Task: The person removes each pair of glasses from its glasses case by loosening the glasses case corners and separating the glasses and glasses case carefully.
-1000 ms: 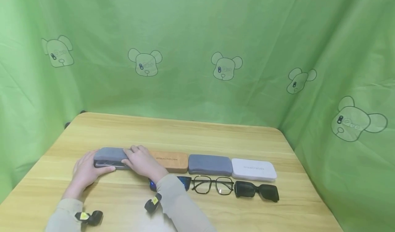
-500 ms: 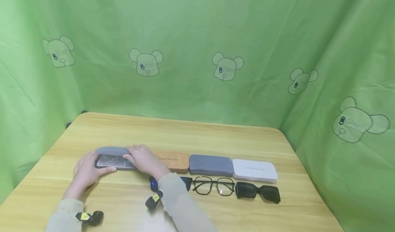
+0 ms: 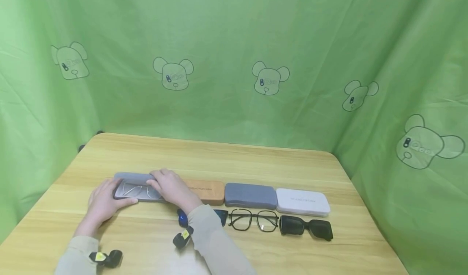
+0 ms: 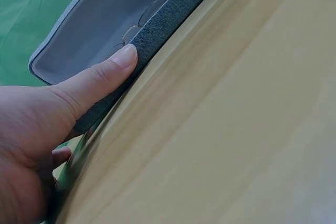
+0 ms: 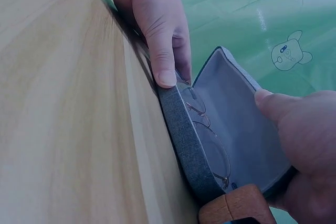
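A grey-blue fabric glasses case [image 3: 135, 176] lies on the left part of the table with its lid raised and leaning back. Thin wire-rimmed eyeglasses [image 5: 215, 148] rest inside against a pale grey lining. My left hand [image 3: 102, 202] grips the left end of the base, its thumb [image 4: 123, 59] pressed on the front wall. My right hand [image 3: 172, 189] holds the lid's edge near the right end, thumb at the rim in the right wrist view. From the head, this hand hides the right part of the case.
To the right, an orange case [image 3: 206, 192], a grey-blue case [image 3: 250, 195] and a white case [image 3: 303, 202] continue the row. Before them lie blue-lensed sunglasses [image 3: 221, 217], black-framed eyeglasses [image 3: 250, 215] and black sunglasses [image 3: 305, 226]. A green curtain [image 3: 223, 116] surrounds the table.
The lid has swung up and back from nearly closed, with my right hand on it, and the eyeglasses inside have come into view. My left hand has stayed in place.
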{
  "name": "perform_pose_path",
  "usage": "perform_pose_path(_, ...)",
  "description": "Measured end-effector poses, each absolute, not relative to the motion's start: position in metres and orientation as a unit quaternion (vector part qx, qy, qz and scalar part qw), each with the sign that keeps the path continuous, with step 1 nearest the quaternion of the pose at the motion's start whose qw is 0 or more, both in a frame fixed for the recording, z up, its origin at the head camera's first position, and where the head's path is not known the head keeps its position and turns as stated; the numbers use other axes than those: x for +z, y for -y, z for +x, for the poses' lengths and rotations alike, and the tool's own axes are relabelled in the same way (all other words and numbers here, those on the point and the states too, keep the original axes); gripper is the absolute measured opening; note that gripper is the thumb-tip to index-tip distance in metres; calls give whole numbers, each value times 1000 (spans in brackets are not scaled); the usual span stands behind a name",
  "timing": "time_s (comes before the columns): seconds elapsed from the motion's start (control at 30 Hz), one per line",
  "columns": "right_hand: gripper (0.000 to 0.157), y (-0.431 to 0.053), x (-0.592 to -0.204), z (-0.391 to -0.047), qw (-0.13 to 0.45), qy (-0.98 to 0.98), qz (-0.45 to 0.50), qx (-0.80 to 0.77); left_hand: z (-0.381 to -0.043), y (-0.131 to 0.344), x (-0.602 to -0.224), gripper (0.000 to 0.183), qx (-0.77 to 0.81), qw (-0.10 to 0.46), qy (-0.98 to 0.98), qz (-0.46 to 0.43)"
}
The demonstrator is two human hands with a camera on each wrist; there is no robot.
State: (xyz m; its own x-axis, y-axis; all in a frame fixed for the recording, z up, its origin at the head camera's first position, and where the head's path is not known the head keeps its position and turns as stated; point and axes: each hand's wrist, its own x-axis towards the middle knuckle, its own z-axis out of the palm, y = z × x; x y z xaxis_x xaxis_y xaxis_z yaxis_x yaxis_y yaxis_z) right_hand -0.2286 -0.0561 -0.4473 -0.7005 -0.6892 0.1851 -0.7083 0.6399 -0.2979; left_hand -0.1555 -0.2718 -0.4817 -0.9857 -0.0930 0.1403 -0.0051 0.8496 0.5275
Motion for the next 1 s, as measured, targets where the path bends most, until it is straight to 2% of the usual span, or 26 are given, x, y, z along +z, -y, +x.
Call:
perform_pose_path(0.7, 50, 59, -446, -223, 75, 927, 337, 145, -158, 273, -482, 104, -270, 81, 959, 18)
perform_pose_path(1.0, 67, 60, -447, -221, 82, 930, 328, 140, -157, 274, -483, 103, -269, 84, 959, 15)
